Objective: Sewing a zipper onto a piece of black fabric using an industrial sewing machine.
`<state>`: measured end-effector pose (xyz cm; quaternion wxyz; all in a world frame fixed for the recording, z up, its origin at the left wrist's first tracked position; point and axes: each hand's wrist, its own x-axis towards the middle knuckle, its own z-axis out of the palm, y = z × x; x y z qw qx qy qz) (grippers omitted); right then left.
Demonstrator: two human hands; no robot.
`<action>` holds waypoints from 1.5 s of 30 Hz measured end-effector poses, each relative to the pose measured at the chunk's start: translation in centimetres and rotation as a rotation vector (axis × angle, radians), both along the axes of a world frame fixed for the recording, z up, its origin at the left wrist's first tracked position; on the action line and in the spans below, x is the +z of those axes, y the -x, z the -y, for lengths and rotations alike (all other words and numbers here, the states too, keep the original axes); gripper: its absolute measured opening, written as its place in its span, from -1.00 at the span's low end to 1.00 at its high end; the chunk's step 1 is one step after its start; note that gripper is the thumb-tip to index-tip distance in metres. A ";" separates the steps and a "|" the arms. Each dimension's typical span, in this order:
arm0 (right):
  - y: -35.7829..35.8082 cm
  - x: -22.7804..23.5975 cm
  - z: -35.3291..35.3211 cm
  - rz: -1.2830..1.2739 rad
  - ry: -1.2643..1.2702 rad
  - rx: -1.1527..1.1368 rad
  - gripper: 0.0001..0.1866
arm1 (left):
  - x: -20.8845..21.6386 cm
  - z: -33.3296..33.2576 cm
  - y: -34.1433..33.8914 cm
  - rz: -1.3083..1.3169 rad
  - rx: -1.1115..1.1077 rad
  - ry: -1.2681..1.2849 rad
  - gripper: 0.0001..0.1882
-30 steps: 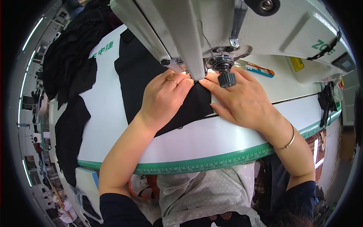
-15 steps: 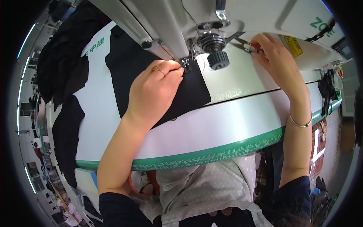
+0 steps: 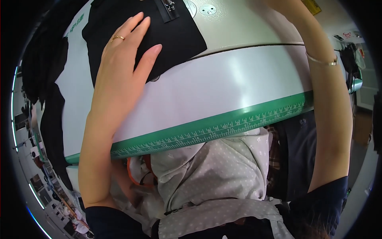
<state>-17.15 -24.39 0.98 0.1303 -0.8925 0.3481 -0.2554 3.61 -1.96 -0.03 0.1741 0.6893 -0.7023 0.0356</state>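
A piece of black fabric (image 3: 175, 40) lies on the white sewing table at upper left. My left hand (image 3: 123, 59) rests over its left part, palm down, fingers stretched and thumb spread apart, holding nothing. A short black strip (image 3: 170, 16) sits on the fabric beyond my fingertips, with a small metal part (image 3: 169, 5) of the sewing machine over it, cut by the top edge. My right hand (image 3: 283, 4) reaches past the top edge; only its back near the wrist shows, so its fingers and anything in them are out of view.
The pale machine bed (image 3: 238, 30) with a round metal plate (image 3: 207, 10) lies right of the fabric. A green ruler edge (image 3: 223, 125) borders the table in front of me. Dark cloth (image 3: 43, 63) is heaped at far left; black straps (image 3: 349, 59) hang at right.
The view has dipped, so most of the machine head is out of sight. My left hand has opened from a pinch beside the presser foot and drawn back. My right fingers, earlier around a small tool, left view.
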 end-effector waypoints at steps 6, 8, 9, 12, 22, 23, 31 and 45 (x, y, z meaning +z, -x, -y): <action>-9.8 -2.6 10.9 0.036 0.258 0.528 -0.74 | -0.2 -0.9 -0.3 -0.092 0.149 -0.124 -0.32; -9.8 -3.3 14.8 0.087 0.230 0.467 -0.74 | -0.7 -0.6 -0.2 -0.062 0.198 -0.183 -0.33; -9.6 -3.2 15.9 0.116 0.218 0.437 -0.74 | -0.6 -0.6 -0.1 -0.044 0.207 -0.196 -0.33; -7.6 -3.4 17.9 0.193 0.170 0.353 -0.74 | -0.4 0.7 0.2 -0.017 0.158 -0.199 -0.34; 1.2 -0.8 -1.6 -0.123 0.037 -0.044 -0.86 | 0.7 8.2 -12.4 0.516 -0.038 -0.053 -0.42; 2.3 -1.5 -2.3 -0.109 0.091 -0.045 -0.77 | 1.2 8.8 -10.6 0.473 0.031 -0.072 -0.55; 1.8 -0.1 -5.0 -0.149 0.377 0.178 -0.65 | 0.8 5.2 -1.7 -0.325 -0.091 0.135 -0.88; 1.2 -1.6 -3.8 -0.112 0.212 0.320 -0.49 | -1.5 6.3 -2.1 0.221 -0.384 0.493 -0.78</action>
